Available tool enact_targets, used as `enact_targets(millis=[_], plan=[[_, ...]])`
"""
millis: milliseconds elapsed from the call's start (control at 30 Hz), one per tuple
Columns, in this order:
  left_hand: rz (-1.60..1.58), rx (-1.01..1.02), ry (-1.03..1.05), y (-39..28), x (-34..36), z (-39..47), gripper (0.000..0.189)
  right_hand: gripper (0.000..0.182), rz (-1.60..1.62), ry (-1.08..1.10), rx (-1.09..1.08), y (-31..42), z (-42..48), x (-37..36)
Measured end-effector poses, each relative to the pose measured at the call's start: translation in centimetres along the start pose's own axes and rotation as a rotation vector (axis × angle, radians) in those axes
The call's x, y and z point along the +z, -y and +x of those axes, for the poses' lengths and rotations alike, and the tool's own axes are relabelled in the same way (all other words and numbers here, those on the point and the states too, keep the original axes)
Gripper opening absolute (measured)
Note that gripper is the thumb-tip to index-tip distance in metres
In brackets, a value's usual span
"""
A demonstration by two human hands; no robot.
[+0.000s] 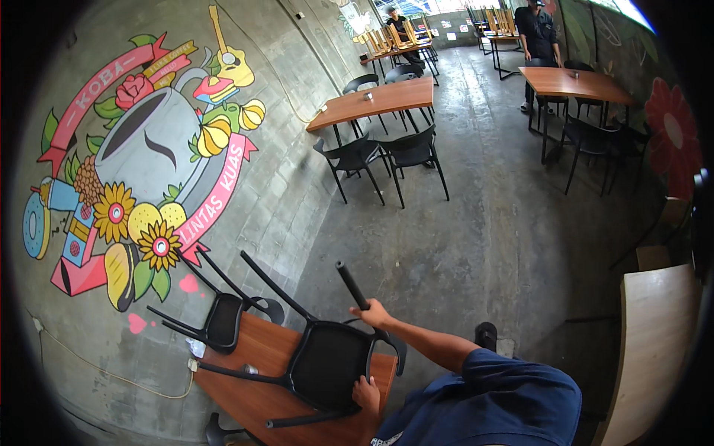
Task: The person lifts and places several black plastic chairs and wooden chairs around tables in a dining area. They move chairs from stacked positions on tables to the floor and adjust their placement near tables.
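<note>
A black chair lies upside down on a wood-topped table, its legs pointing up and outward. One of its legs is in the grip of my right hand, close to where the leg meets the seat. On the near edge of the seat rests my left hand, its fingers over the rim; the thumb is hard to make out. Beside it, nearer the wall, a second black chair is also upturned on the table. A small round metal object sits on the tabletop between the two chairs.
Ahead stand a wooden table with black chairs and another table at right. One person stands behind that table; another is farther back. A painted wall runs along the left. A pale tabletop is at right.
</note>
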State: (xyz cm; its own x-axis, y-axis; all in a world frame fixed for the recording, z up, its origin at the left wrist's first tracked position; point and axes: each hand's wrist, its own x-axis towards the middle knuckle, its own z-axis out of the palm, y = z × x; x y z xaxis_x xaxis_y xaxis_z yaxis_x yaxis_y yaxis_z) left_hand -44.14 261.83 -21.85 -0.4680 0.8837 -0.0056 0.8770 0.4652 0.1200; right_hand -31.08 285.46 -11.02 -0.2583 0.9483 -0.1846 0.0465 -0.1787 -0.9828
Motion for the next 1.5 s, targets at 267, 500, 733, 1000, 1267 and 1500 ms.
enact_targets(millis=[267,500,733,1000,1267,1500], plan=[[0.049,-0.071,0.045,-8.2,-0.4,-2.8,0.029,0.042,-0.131,0.129,0.019,4.4,-0.3,-7.3],[-0.079,0.023,0.063,-21.8,-4.1,-3.0,0.023,0.044,-0.180,0.029,-0.072,11.2,1.3,-18.0],[-0.228,0.111,-0.058,-30.7,-12.9,-1.7,0.021,0.046,-0.245,-0.079,-0.223,22.5,0.7,-22.8],[-0.429,0.262,0.021,-36.1,-14.3,0.8,0.027,0.040,-0.042,-0.156,-0.435,19.8,5.8,-29.5],[-0.578,0.329,0.243,-38.0,-10.3,3.0,0.032,0.035,-0.206,-0.016,-0.482,14.7,8.2,-34.2],[-0.654,0.302,0.371,-34.2,-6.1,9.3,0.033,0.057,-0.637,0.066,-0.137,2.2,-1.3,-39.4]])
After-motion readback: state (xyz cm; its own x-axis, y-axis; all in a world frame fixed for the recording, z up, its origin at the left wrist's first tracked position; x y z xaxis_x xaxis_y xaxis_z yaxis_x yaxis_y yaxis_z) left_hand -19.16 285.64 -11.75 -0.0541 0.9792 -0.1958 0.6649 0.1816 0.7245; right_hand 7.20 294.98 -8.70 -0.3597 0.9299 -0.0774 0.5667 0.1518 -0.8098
